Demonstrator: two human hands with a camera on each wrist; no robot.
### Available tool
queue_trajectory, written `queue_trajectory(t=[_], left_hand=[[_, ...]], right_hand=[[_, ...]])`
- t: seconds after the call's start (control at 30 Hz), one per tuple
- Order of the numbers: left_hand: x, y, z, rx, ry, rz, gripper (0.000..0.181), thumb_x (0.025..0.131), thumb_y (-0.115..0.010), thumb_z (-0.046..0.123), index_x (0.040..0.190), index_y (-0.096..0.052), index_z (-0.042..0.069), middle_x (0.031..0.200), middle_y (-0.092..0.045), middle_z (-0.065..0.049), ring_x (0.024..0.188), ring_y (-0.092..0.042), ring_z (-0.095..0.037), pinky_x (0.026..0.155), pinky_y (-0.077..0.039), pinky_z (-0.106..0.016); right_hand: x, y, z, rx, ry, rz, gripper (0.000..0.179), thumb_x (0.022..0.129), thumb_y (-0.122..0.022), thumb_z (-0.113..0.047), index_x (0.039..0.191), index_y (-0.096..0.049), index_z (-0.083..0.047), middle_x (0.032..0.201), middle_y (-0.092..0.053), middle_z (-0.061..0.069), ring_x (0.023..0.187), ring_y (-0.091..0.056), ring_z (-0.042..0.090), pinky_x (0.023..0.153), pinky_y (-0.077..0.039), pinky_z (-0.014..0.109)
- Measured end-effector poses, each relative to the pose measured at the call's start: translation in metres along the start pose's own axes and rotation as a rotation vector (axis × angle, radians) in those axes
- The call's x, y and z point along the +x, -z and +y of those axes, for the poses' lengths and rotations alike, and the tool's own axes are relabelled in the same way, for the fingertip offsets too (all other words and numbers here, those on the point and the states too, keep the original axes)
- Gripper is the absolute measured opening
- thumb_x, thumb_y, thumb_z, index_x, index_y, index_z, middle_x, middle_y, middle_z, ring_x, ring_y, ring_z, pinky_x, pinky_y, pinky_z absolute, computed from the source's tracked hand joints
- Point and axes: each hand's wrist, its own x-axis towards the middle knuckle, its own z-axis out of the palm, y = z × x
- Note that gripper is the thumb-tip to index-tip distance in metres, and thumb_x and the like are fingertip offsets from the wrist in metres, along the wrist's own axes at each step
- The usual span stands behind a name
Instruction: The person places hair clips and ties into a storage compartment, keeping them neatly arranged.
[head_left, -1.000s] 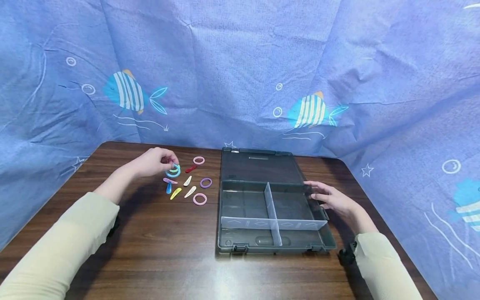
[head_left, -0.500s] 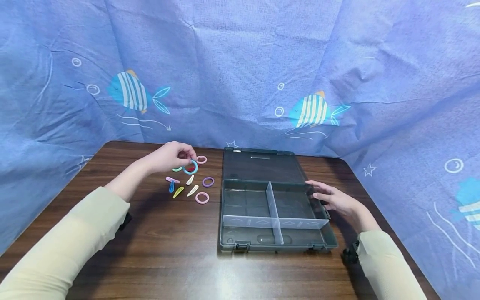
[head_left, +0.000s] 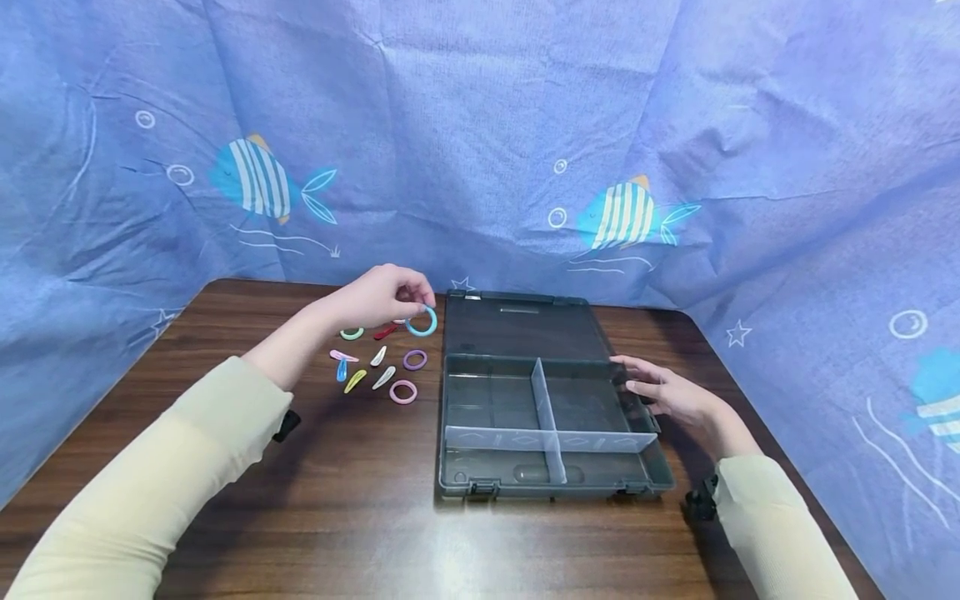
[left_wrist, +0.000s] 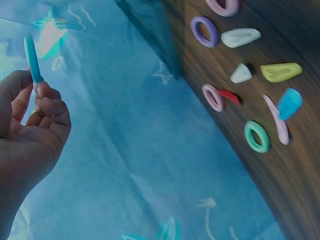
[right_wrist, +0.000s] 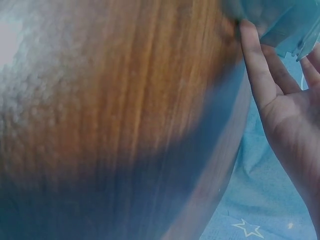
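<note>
My left hand pinches a light blue hair tie between thumb and fingertips, above the table left of the box lid. In the left wrist view, the hair tie appears edge-on. Below lie a purple hair tie, pink hair tie and green hair tie. Several snap hair clips lie among them, including a yellow clip, blue clip and red clip. My right hand rests with fairly straight fingers at the right side of a dark clear box.
The box lid is folded back flat toward the curtain. Pale dividers cross inside and part the box into compartments. A blue fish-print curtain stands behind the wooden table.
The left hand has lifted the light blue hair tie off the table and carried it right, toward the box lid. The green hair tie now shows uncovered. My right hand stays at the box.
</note>
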Motion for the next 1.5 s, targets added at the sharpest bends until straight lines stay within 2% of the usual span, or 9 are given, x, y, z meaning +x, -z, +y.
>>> queue_trajectory(t=[0.1,0.23,0.53,0.83,1.03,1.33,1.5], left_hand=[[0.007,-0.002,0.010,-0.016,-0.013,-0.005,0.011,0.088,-0.058,0.006,0.095,-0.065,0.011,0.077,-0.062,-0.001,0.060,-0.051,-0.016,0.060,-0.044,-0.030],[0.016,-0.005,0.022,-0.016,-0.051,-0.005,0.012,0.088,-0.058,0.006,0.094,-0.066,0.012,0.077,-0.061,0.001,0.063,-0.050,-0.014,0.063,-0.043,-0.029],[0.041,-0.018,0.049,-0.015,-0.128,0.019,0.010,0.086,-0.060,0.007,0.091,-0.067,0.012,0.079,-0.062,0.000,0.069,-0.049,-0.012,0.069,-0.040,-0.027],[0.067,-0.036,0.070,-0.036,-0.184,-0.023,0.009,0.088,-0.061,0.008,0.092,-0.068,0.011,0.078,-0.061,0.001,0.068,-0.050,-0.012,0.069,-0.041,-0.025],[0.083,-0.055,0.080,-0.060,-0.189,-0.080,0.008,0.089,-0.061,0.009,0.091,-0.068,0.012,0.078,-0.061,0.001,0.070,-0.051,-0.011,0.069,-0.041,-0.023],[0.103,-0.090,0.088,-0.053,-0.277,-0.170,0.008,0.089,-0.061,0.009,0.093,-0.068,0.011,0.081,-0.064,0.001,0.072,-0.053,-0.009,0.069,-0.042,-0.020],[0.115,-0.107,0.095,-0.029,-0.293,-0.214,0.007,0.090,-0.062,0.009,0.093,-0.068,0.012,0.086,-0.067,-0.003,0.076,-0.055,-0.009,0.071,-0.043,-0.019]], right_hand=[[0.001,0.001,-0.001,0.038,-0.001,-0.010,0.057,0.099,-0.049,-0.028,0.149,-0.023,-0.022,0.155,-0.012,0.013,0.136,-0.026,0.041,0.094,-0.041,0.057],[0.001,0.002,-0.002,0.050,0.000,-0.016,0.058,0.098,-0.049,-0.029,0.149,-0.023,-0.022,0.154,-0.012,0.014,0.136,-0.026,0.040,0.093,-0.044,0.053],[0.000,0.004,-0.002,-0.008,0.003,-0.022,0.059,0.099,-0.047,-0.032,0.150,-0.021,-0.022,0.155,-0.009,0.017,0.136,-0.026,0.042,0.096,-0.036,0.062],[-0.001,0.003,-0.001,0.011,-0.006,-0.010,0.056,0.099,-0.047,-0.028,0.150,-0.022,-0.023,0.156,-0.009,0.013,0.136,-0.026,0.041,0.097,-0.035,0.062],[-0.002,0.003,-0.004,0.000,-0.007,-0.006,0.057,0.099,-0.048,-0.029,0.149,-0.022,-0.023,0.156,-0.010,0.014,0.136,-0.027,0.041,0.097,-0.036,0.060],[0.001,0.002,-0.002,0.013,0.010,-0.021,0.056,0.100,-0.047,-0.026,0.149,-0.022,-0.019,0.155,-0.013,0.017,0.135,-0.027,0.043,0.094,-0.042,0.055],[0.002,0.002,0.001,0.032,0.010,-0.028,0.057,0.099,-0.047,-0.027,0.150,-0.021,-0.018,0.154,-0.015,0.017,0.135,-0.025,0.043,0.094,-0.041,0.055]])
